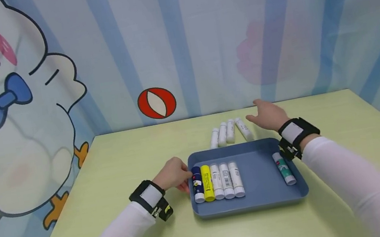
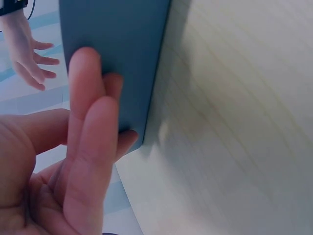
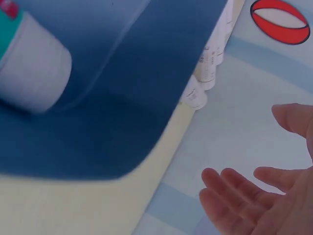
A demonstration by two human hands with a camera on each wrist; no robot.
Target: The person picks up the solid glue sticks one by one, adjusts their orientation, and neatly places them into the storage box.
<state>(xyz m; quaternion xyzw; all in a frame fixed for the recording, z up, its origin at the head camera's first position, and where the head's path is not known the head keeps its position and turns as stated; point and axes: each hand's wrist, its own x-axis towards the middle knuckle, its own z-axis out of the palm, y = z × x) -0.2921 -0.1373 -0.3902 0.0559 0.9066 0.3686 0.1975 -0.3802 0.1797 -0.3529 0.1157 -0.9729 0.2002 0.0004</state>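
A blue-grey tray (image 1: 266, 201) holds a row of glue sticks along its left side: a navy one (image 1: 198, 183), a yellow one (image 1: 207, 182) and white ones (image 1: 227, 181). One green-labelled glue stick (image 1: 284, 168) lies apart at the right. My left hand (image 1: 173, 175) is at the tray's left edge, its fingers (image 2: 90, 161) extended against the outer wall; the thumb tip is hidden in the left wrist view. My right hand (image 1: 269, 115) reaches past the tray's back right corner, fingers spread, holding nothing. White glue sticks (image 1: 230, 131) lie just left of it, behind the tray.
The pale yellow table (image 1: 135, 152) ends at a back curtain (image 1: 209, 49) printed with blue stripes and a red ball (image 1: 156, 103). A large cartoon duck (image 1: 14, 163) covers the left curtain.
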